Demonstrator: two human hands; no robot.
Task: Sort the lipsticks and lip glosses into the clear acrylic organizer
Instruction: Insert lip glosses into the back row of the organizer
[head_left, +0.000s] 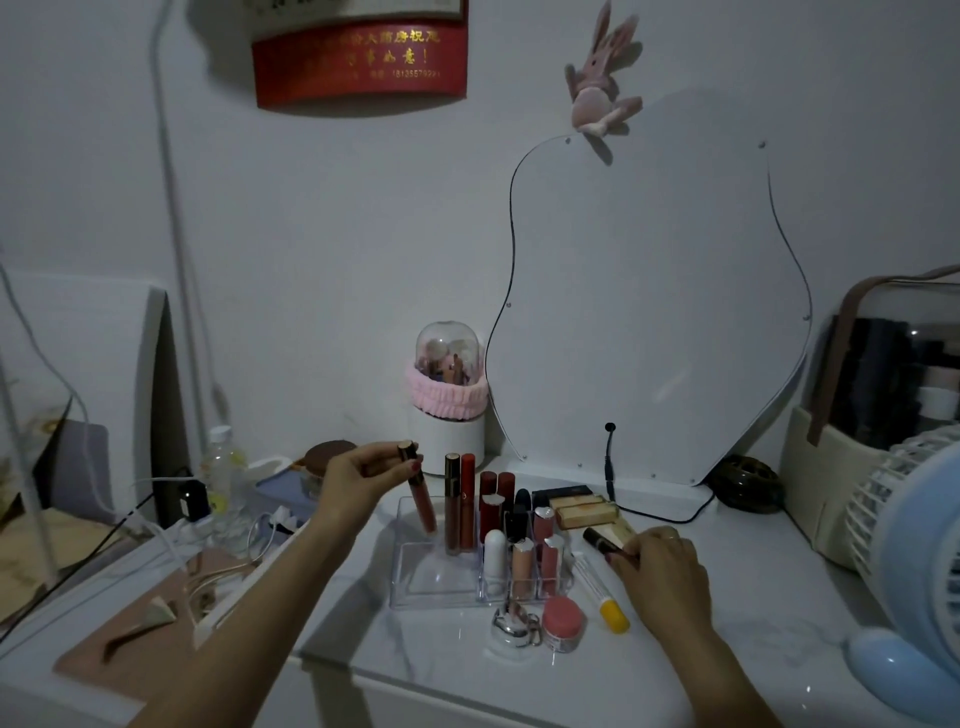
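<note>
Lip gloss going into the organizer's big left bay

The left hand (358, 470) pinched a lip gloss (418, 488) by its gold-brown cap, its reddish tube tilted down into the large open compartment of the clear acrylic organizer (415, 587) — held from the top, probably so it could drop in upright beside the two tall glosses (459, 501) standing there. The right hand (660, 569) rested on the desk (753, 649) with its grip curled round a dark tube (597, 539), seemingly the next piece lined up. Lipsticks (511, 512) filled the small cells — shorter items apparently kept apart from long ones. A yellow-capped tube (602, 595) lay unsorted just right of the organizer.
</note>
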